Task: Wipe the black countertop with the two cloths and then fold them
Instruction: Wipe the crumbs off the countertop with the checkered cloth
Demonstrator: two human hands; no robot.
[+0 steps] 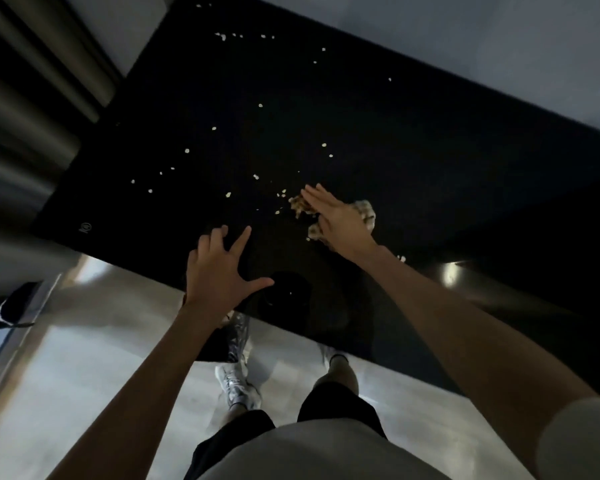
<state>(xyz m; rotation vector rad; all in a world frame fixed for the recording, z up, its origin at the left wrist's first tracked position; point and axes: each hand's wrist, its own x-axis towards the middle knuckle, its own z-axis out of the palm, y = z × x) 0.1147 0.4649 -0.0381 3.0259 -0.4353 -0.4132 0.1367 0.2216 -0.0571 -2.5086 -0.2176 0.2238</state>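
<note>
Head view: the right hand [336, 220] lies flat on a pale patterned cloth [366, 211] bunched on the black desk [291, 98], near the front edge. Its fingers [314, 197] are straight and close together, pressing down rather than gripping. The left hand [219, 271] sits just beside the edge with its fingers [241, 237] spread wide, holding nothing I can make out.

The cloth looks soft, light and limp. It should slide easily under a flat palm. For folding it would best be taken by two corners, since the middle will only bunch.

Pale crumbs [187, 151] are scattered across the desk to the left of and beyond the cloth, so wiping is likely far from done. A dark shiny thing [234, 336] hangs below the edge under the left wrist. Whether it is the second cloth I cannot tell. A steel cabinet [32, 116] stands to the left of the desk. Nothing bulky blocks the sweep.
</note>
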